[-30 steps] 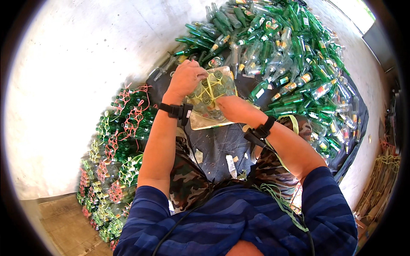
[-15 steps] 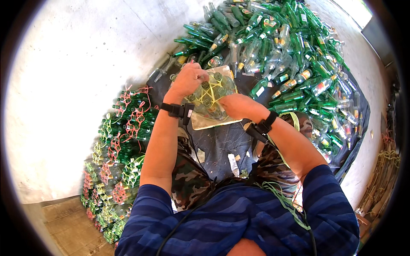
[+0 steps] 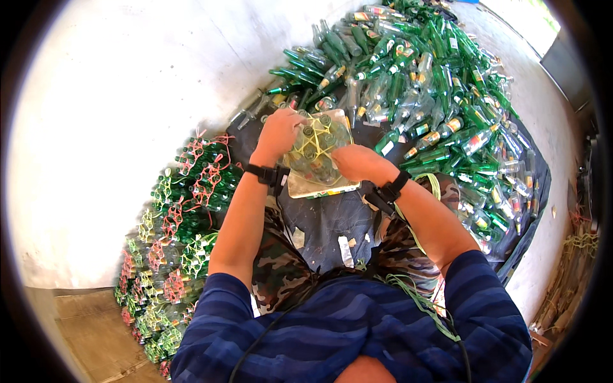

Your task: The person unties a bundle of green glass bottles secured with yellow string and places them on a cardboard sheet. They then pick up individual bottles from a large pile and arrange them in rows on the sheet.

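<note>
Several clear glass bottles (image 3: 313, 167) stand upright in a tight bundle on a flat, pale-topped block (image 3: 319, 189) in front of me. Yellow twine (image 3: 311, 142) criss-crosses between their necks. My left hand (image 3: 278, 135) is at the bundle's far left side, fingers closed in a pinch by the twine at the bottle necks. On the right side, my right hand (image 3: 359, 163) is also closed, its fingertips at the twine's edge against the bottles. Parts of the fingertips and the twine ends in them are hidden.
A large heap of loose green and clear bottles (image 3: 440, 83) spreads ahead and right over a dark sheet (image 3: 332, 223). At left, bundled bottles (image 3: 191, 185) tied with pink and yellow twine stand along a white wall (image 3: 128, 96). Green twine (image 3: 424, 300) hangs across my right thigh.
My left hand has shifted slightly down and left beside the bottle necks. The right hand stays at the bundle's right side. The whole view has moved slightly.
</note>
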`<action>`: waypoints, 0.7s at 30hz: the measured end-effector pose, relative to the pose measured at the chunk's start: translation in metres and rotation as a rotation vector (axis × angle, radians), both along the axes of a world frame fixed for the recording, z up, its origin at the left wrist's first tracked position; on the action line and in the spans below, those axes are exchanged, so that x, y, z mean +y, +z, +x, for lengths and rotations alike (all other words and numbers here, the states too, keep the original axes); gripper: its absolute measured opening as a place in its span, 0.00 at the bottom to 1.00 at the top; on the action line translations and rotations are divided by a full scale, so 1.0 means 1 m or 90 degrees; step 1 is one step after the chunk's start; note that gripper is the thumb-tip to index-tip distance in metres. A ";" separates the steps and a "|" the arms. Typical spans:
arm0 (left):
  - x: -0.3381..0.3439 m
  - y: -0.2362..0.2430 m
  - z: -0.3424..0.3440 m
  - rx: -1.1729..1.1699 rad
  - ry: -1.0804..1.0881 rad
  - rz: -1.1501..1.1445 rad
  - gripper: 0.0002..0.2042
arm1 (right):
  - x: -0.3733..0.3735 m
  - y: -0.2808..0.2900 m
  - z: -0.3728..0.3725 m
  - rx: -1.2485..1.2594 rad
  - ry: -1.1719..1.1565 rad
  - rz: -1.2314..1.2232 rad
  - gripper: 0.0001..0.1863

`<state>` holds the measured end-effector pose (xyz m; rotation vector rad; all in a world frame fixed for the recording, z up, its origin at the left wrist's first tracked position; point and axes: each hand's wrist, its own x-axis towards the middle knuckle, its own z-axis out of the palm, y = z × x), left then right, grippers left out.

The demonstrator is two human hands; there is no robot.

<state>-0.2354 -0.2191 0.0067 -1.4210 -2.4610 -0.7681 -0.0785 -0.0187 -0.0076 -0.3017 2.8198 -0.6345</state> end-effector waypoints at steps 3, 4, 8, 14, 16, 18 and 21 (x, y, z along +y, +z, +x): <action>-0.008 0.021 0.032 0.009 0.069 -0.018 0.06 | 0.003 0.002 0.009 0.071 0.019 -0.026 0.06; -0.009 0.025 0.048 -0.005 0.100 -0.024 0.07 | 0.006 -0.008 0.011 0.127 0.034 -0.033 0.06; -0.002 -0.005 0.093 -0.085 0.050 0.045 0.12 | 0.017 -0.040 0.001 0.321 0.101 -0.047 0.05; -0.006 -0.043 0.101 0.006 0.056 0.028 0.12 | -0.002 0.014 0.018 0.067 0.002 -0.187 0.09; -0.001 -0.041 0.099 0.020 0.056 0.036 0.11 | 0.004 0.011 0.020 0.044 -0.034 -0.254 0.11; -0.001 -0.043 0.100 0.040 0.055 0.052 0.10 | 0.007 0.018 0.025 -0.062 -0.102 -0.355 0.12; -0.002 -0.052 0.093 0.096 0.068 0.053 0.09 | 0.008 0.050 0.042 -0.285 -0.227 -0.552 0.12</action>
